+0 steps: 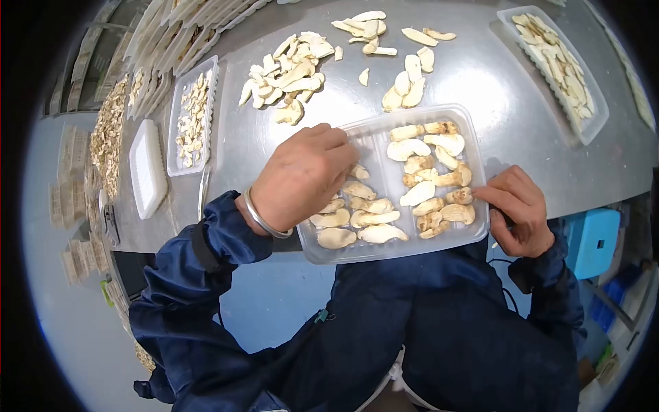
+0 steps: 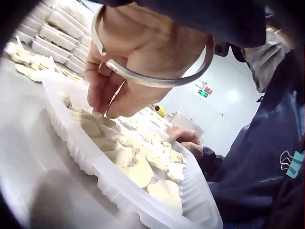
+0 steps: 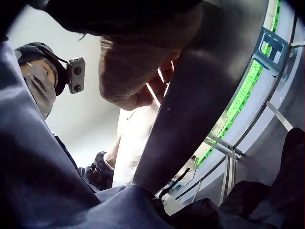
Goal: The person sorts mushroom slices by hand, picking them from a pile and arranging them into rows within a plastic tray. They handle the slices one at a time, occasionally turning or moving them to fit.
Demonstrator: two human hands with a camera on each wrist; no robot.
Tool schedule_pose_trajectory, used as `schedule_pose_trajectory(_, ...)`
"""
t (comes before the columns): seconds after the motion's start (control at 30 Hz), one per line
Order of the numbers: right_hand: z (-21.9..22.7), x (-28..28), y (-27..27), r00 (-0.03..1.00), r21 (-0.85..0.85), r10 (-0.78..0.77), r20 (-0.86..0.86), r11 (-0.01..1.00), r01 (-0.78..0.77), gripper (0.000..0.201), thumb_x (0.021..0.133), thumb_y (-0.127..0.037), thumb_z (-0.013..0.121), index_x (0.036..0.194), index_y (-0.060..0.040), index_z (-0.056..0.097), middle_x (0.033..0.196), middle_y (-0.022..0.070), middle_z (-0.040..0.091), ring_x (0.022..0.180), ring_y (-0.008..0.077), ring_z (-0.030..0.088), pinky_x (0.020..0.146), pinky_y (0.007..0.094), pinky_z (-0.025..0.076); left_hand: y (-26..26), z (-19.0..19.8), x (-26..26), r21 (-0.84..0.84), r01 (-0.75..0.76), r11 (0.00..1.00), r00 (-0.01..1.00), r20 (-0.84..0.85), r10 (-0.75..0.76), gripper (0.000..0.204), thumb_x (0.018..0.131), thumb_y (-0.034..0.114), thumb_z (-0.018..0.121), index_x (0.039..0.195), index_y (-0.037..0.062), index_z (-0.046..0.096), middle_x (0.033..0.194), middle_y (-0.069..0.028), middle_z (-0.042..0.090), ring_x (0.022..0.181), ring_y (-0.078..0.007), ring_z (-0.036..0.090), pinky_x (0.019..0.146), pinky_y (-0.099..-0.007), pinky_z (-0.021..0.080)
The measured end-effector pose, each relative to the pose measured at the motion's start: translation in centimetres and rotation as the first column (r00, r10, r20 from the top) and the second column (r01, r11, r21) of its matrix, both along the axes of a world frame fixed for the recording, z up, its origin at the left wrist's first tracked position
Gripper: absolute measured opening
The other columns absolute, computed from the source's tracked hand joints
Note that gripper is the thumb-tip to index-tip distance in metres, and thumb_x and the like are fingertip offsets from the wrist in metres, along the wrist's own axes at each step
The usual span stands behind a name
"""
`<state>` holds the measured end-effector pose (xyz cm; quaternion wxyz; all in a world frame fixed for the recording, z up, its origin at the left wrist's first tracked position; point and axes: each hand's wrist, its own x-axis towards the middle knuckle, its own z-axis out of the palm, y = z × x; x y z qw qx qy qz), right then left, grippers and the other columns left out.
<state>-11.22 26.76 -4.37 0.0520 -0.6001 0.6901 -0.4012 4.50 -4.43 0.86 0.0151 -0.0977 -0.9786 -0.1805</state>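
A clear plastic tray [image 1: 384, 168] with two compartments lies at the table's front edge, holding pale mushroom slices [image 1: 379, 234] in rows. My left hand [image 1: 305, 172], with a metal bracelet at its wrist, reaches over the far left part of the tray. In the left wrist view, its thumb and fingertips [image 2: 97, 106] pinch at a mushroom slice [image 2: 90, 123] among the others. My right hand [image 1: 518, 209] holds the tray's right rim, with the index finger over the edge by a brownish mushroom piece [image 1: 460, 196]. The left hand hides part of the left compartment.
Loose mushroom slices [image 1: 292, 75] lie heaped beyond the tray, with more slices [image 1: 406, 89] nearby. A filled tray [image 1: 596, 123] stands at the far right. On the left are a tray of small pieces [image 1: 214, 75], a white tray [image 1: 147, 168], tweezers [image 1: 203, 192] and stacked trays [image 1: 154, 44].
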Motion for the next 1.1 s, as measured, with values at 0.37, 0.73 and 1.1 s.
schedule_pose_trajectory(0.37, 0.0, 0.0, -0.1, 1.0, 0.004, -0.003, 0.019, 1.0, 0.003, 0.045, 0.064, 0.007, 0.058, 0.107, 0.0011, 0.072, 0.088, 0.0143, 0.066, 0.075, 0.0305, 0.058, 0.068, 0.0385, 0.047, -4.0, 1.1, -0.5, 0.169, -0.256, 0.952, 0.957, -0.095, 0.274, 0.017, 0.083, 0.0, 0.072, 0.1, 0.0001, 0.071, 0.088, -0.0108, 0.068, 0.08, -0.0234, 0.065, 0.073, -0.0328, 0.052)
schedule_pose_trajectory(0.73, -0.4, -0.1, 0.0, 1.0, 0.0, -0.003, 0.027, 1.0, 0.003, 0.047, 0.063, 0.007, 0.059, 0.108, 0.0011, 0.071, 0.088, 0.0153, 0.066, 0.075, 0.0306, 0.058, 0.067, 0.0395, 0.047, -8.9, -1.2, 0.2, 0.091, -0.447, 0.89, 0.894, 0.085, 0.44, 0.024, 0.081, 0.006, 0.078, 0.104, 0.0004, 0.071, 0.094, -0.0061, 0.066, 0.085, -0.016, 0.063, 0.069, -0.0299, 0.048)
schedule_pose_trajectory(1.1, -0.2, 0.0, -0.1, 1.0, -0.011, 0.004, 0.01, 1.0, -0.004, 0.046, 0.064, 0.009, 0.059, 0.107, 0.0017, 0.071, 0.088, 0.0151, 0.066, 0.075, 0.0299, 0.058, 0.067, 0.0388, 0.047, -9.3, -1.4, -0.1, 0.133, -0.491, 0.861, 0.867, 0.169, 0.468, 0.02, 0.079, 0.007, 0.079, 0.094, 0.0013, 0.066, 0.086, -0.0029, 0.064, 0.081, -0.0115, 0.059, 0.074, -0.0284, 0.049)
